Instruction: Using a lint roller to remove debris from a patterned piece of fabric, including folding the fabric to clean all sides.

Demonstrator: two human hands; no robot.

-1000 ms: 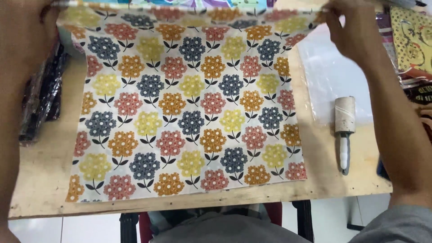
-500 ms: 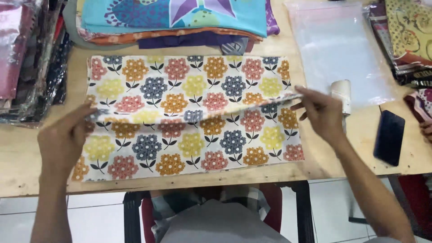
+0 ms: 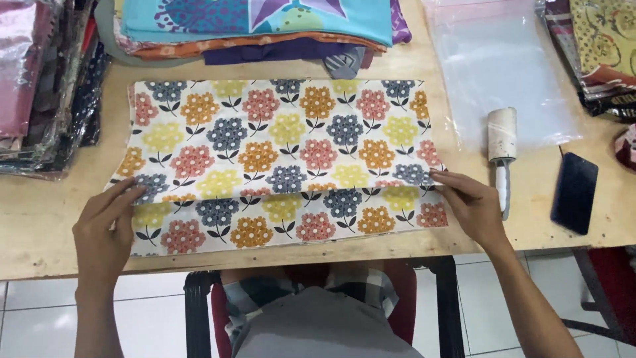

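— Starting with the biggest: what takes up most of the view?

— One wooden table, pale and unpainted, running edge to edge. Below its front edge are white floor tiles and a dark chair frame with a red seat, where the person sits.

— And on the table?

— One flowered cloth, cream with round blossoms in orange, pink, yellow and grey-blue. It lies flat in the middle, its near part folded over so that an edge runs across it from hand to hand.

— How many stacks around it?

— Three that I can count. One pile of folded fabrics at the far edge, turquoise on top, touching the cloth's far border. One stack of wrapped fabrics on the left, and one heap of patterned pieces at the far right.

— Smaller things?

— One clear plastic bag lying flat to the right of the cloth. One lint roller just beside the cloth's right edge, its head on the bag's near corner. One dark phone further right, face down or switched off; I cannot tell which.

— The hands?

— Two. The left hand presses the fold's left end, fingers spread and flat, not clenched. The right hand pinches the fold's right end between its fingertips.
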